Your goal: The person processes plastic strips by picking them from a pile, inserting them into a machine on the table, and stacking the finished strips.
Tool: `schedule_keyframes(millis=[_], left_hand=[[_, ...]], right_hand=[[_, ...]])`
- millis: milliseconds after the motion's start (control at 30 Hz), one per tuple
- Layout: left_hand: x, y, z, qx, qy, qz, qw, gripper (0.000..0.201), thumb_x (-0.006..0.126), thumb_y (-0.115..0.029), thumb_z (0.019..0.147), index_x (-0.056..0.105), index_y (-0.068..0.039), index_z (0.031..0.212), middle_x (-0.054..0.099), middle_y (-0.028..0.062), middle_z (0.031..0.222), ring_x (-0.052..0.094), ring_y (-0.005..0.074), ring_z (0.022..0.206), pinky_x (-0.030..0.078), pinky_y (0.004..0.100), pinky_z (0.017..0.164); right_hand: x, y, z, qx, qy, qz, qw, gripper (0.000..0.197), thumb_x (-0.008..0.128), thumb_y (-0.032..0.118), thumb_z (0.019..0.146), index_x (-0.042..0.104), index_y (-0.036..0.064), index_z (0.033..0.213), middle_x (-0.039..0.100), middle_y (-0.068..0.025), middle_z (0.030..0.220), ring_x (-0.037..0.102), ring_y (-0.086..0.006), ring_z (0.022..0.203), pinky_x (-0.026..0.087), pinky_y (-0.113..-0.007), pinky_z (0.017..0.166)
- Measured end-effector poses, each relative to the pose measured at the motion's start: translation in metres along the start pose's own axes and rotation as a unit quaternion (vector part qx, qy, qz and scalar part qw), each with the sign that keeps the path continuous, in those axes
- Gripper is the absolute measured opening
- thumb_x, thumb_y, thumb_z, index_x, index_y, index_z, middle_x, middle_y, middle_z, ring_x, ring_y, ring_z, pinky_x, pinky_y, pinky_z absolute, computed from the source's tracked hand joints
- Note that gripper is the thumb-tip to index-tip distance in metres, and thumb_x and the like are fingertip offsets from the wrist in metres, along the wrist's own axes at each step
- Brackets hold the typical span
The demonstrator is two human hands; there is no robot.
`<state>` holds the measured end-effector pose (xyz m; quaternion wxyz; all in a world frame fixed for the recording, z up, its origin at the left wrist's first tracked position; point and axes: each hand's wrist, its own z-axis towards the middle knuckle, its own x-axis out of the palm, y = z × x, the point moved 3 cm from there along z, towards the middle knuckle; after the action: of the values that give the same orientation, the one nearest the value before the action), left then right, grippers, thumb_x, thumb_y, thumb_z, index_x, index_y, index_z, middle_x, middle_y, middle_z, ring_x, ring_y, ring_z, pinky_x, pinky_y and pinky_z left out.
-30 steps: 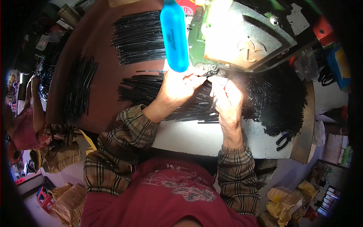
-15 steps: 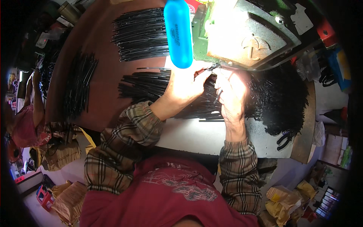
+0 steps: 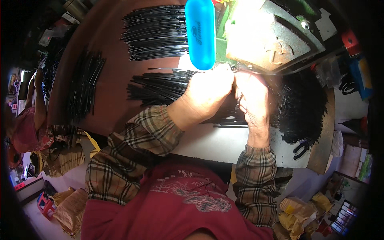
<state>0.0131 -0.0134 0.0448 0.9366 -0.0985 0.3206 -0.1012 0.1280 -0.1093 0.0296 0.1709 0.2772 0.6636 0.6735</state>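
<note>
Under a bright glare, my left hand (image 3: 210, 90) is closed, its fingertips turned toward the foot of the green machine (image 3: 221, 46). What it grips is washed out by the light. Just to its right, my right hand (image 3: 254, 96) is also closed, with a thin black rod (image 3: 240, 98) showing along its fingers. Both hands are close together at the lower edge of the machine's metal plate (image 3: 292, 46), which bears a raised umbrella shape. Beneath and left of my left hand lies a loose bundle of black rods (image 3: 160, 86).
A blue rounded piece (image 3: 201, 36) stands above my left hand. More black rods lie in a stack (image 3: 156, 34), a left bundle (image 3: 84, 86) and a right heap (image 3: 304, 108). Dark-handled pliers (image 3: 301, 149) rest by the heap. Another person (image 3: 30, 130) is at far left.
My left hand has moved right, its fingers now more tightly closed and nearer my right hand. The dark piece between the hands is now mostly hidden. The view has shifted slightly.
</note>
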Motion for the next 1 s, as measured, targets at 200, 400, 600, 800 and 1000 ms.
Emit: schedule_keyframes(millis=[200, 400, 600, 800, 1000], left_hand=[[0.001, 0.002, -0.006, -0.004, 0.039, -0.037, 0.999, 0.054, 0.062, 0.008, 0.060, 0.053, 0.008, 0.114, 0.061, 0.0216, 0.099, 0.064, 0.0331, 0.083, 0.053, 0.0391, 0.076], [-0.001, -0.001, -0.002, -0.012, 0.045, -0.026, 0.999, 0.054, 0.060, 0.007, 0.061, 0.052, 0.009, 0.115, 0.061, 0.0221, 0.100, 0.064, 0.0331, 0.082, 0.053, 0.0379, 0.073], [0.005, 0.003, -0.007, -0.003, 0.039, -0.018, 0.999, 0.056, 0.060, 0.008, 0.062, 0.051, 0.009, 0.117, 0.061, 0.0219, 0.100, 0.063, 0.0315, 0.082, 0.052, 0.0368, 0.075], [-0.016, 0.035, -0.009, -0.322, 0.101, -0.301, 0.892, 0.017, 0.057, 0.000, 0.086, 0.065, 0.002, 0.100, 0.063, 0.0088, 0.089, 0.060, 0.0153, 0.079, 0.050, 0.0275, 0.072], [-0.029, 0.043, -0.024, -0.485, 0.123, -0.511, 0.700, 0.023, 0.065, -0.014, 0.085, 0.063, -0.005, 0.106, 0.058, -0.0029, 0.079, 0.044, 0.0004, 0.061, 0.034, 0.0156, 0.051]], right_hand=[[0.000, -0.004, 0.000, 0.003, 0.001, 0.026, 1.000, 0.017, 0.056, 0.011, 0.092, 0.063, -0.0021, 0.100, 0.049, 0.0038, 0.060, 0.033, 0.0005, 0.042, 0.022, -0.017, 0.036], [0.002, -0.002, 0.000, 0.017, 0.003, 0.053, 0.998, 0.017, 0.056, 0.011, 0.092, 0.062, -0.0020, 0.101, 0.050, 0.0022, 0.061, 0.034, -0.0006, 0.042, 0.022, -0.018, 0.036], [0.003, -0.009, 0.000, -0.016, -0.007, 0.063, 0.998, 0.015, 0.056, 0.012, 0.092, 0.061, -0.0014, 0.096, 0.052, -0.0003, 0.063, 0.040, -0.0030, 0.040, 0.031, -0.018, 0.035], [-0.005, -0.013, -0.001, -0.022, -0.033, 0.087, 0.995, 0.013, 0.057, 0.012, 0.092, 0.060, 0.0000, 0.093, 0.052, -0.0005, 0.065, 0.045, -0.0063, 0.041, 0.037, -0.020, 0.036], [-0.012, -0.022, -0.002, -0.006, -0.005, 0.180, 0.984, 0.016, 0.054, 0.012, 0.095, 0.049, -0.0028, 0.099, 0.063, -0.0139, 0.081, 0.069, -0.0250, 0.076, 0.058, -0.030, 0.067]])
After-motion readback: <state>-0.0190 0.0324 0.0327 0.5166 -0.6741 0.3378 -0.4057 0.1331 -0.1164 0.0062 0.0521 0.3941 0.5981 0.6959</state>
